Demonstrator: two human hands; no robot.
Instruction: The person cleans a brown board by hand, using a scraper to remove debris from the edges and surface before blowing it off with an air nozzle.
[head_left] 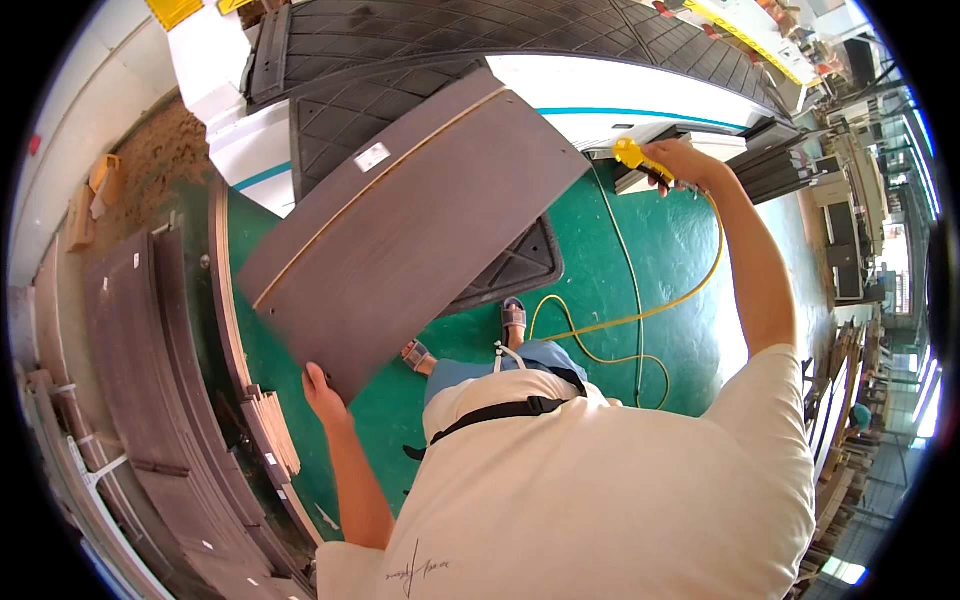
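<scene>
A wide dark brown board [430,220] lies tilted in front of me, with a pale strip along its length and a white label near its far edge. My left hand [325,398] is closed on its near corner, fingers partly hidden beneath. Off the board's right end, my right hand [685,165] grips a yellow air blow gun [640,158]. From it a yellow hose [690,295] hangs in a curve and loops on the floor near my feet. Part of a black ribbed mat [520,265] shows under the board.
Beyond the board stands a white machine [600,85] with a teal stripe and a black ribbed top [450,35]. Stacked brown boards [125,350] line the left side. More dark boards [775,165] are piled at the right. A thin pale hose [625,260] crosses the green floor [600,380].
</scene>
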